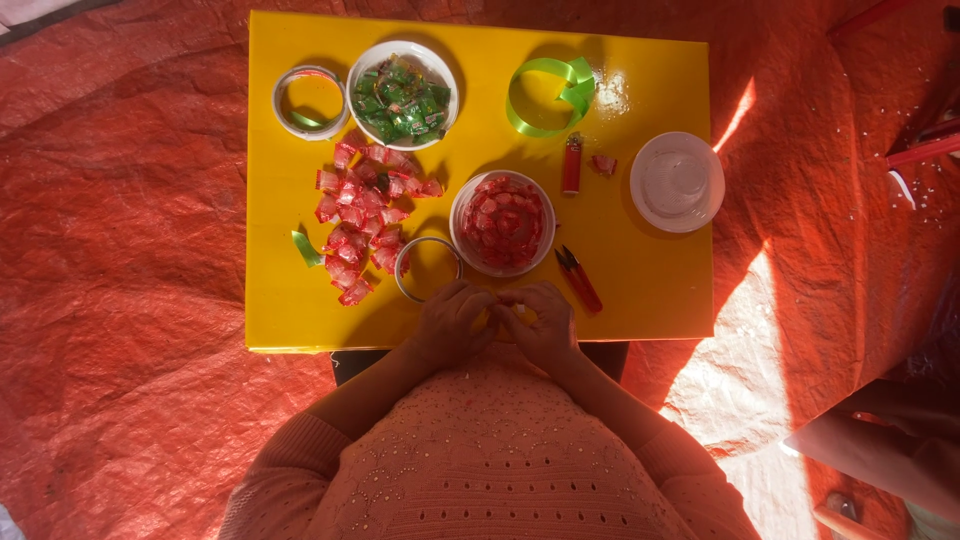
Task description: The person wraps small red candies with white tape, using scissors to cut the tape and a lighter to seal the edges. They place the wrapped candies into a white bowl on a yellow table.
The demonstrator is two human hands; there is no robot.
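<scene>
My left hand [452, 322] and my right hand [541, 325] meet at the near edge of a small yellow table [640, 280]. Their fingertips pinch together on something small between them; what it is stays hidden by the fingers. Just beyond the hands stands a white bowl of red wrapped candies [502, 222]. A loose pile of red wrapped candies [362, 215] lies to the left of it. A clear tape ring [427, 268] lies flat near my left hand. Small red scissors [579, 278] rest beside my right hand.
At the back stand a white bowl of green wrapped candies [402, 95], a tape roll [310, 102] and a green ribbon loop [548, 95]. A red lighter [572, 163] and a clear lidded tub [677, 181] sit to the right. Orange tarp [120, 250] surrounds the table.
</scene>
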